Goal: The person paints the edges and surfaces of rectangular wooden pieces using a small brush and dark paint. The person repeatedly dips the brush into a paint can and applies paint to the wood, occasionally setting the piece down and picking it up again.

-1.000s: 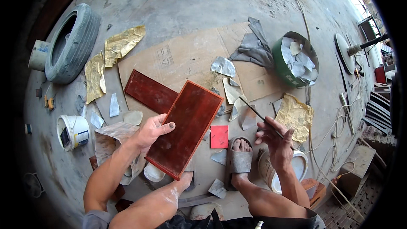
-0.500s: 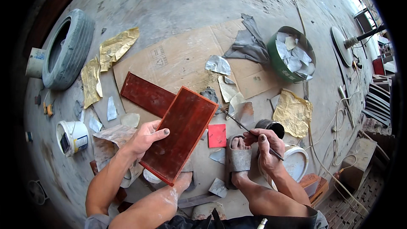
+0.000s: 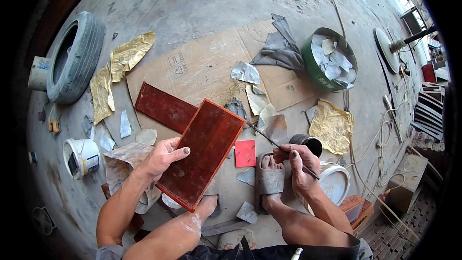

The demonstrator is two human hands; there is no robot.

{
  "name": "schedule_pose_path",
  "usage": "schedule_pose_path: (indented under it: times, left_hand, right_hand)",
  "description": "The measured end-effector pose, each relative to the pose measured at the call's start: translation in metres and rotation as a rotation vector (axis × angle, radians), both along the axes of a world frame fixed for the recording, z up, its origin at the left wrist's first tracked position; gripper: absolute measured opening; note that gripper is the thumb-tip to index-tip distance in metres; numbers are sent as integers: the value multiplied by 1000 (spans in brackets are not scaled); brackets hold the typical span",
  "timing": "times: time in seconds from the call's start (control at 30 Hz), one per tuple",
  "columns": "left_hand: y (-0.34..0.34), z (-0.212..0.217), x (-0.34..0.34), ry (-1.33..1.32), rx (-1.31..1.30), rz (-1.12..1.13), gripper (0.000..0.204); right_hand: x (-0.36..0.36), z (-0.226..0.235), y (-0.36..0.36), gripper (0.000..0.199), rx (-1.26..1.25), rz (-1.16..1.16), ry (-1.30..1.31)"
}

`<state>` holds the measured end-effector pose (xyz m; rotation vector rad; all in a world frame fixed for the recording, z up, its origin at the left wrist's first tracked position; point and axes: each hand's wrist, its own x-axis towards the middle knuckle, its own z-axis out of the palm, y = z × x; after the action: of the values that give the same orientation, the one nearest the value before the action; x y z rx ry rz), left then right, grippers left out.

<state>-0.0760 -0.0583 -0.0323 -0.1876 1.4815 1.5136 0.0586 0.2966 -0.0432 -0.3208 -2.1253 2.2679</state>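
My left hand (image 3: 166, 158) grips a dark red wooden panel (image 3: 202, 151) with a slim raised rim by its left edge, thumb on top, tilted above my knee. My right hand (image 3: 301, 163) is closed around a thin dark paintbrush (image 3: 276, 144). Its tip meets or nearly meets the panel's right edge, close to the upper right corner. Behind that panel, a second dark red board (image 3: 166, 108) lies on the flattened cardboard (image 3: 202, 62). A black-rimmed pot with dark contents (image 3: 313, 145) stands just beyond my right hand, next to a white bucket (image 3: 335, 185).
A red square of sandpaper (image 3: 245, 153) lies between my feet. Around it are scraps of worn paper, yellow sheets (image 3: 331, 126) and a grey cloth (image 3: 279, 50). A green tub of paper pieces (image 3: 321, 74) stands far right; a tyre (image 3: 77, 58) and white pail (image 3: 82, 156) stand left.
The brush has shifted slightly left, bringing its tip closer to the panel's right edge. Both hands keep the same hold, and the panel has barely moved.
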Motion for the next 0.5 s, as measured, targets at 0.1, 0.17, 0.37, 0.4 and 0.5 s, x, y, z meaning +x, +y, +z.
schedule_pose_path:
  times: [0.1,0.17,0.37,0.4,0.5]
  left_hand:
    - [1,1,1,15,25,6,42]
    - [3,1,1,21,40,16,42]
    - [6,7,1,26,14,8,42]
    - [6,8,1,25,10,6,42]
    - [3,3,1,25,-8,0,42]
  right_hand:
    - [0,-1,-1,28,-11,-1,-10]
    - [0,0,-1,28,-14,-1,-18]
    - [0,-1,-1,27,-18,7,-18]
    - [0,-1,-1,27,-14,8,-19]
    - [1,-2,-1,28,-5,19,-29]
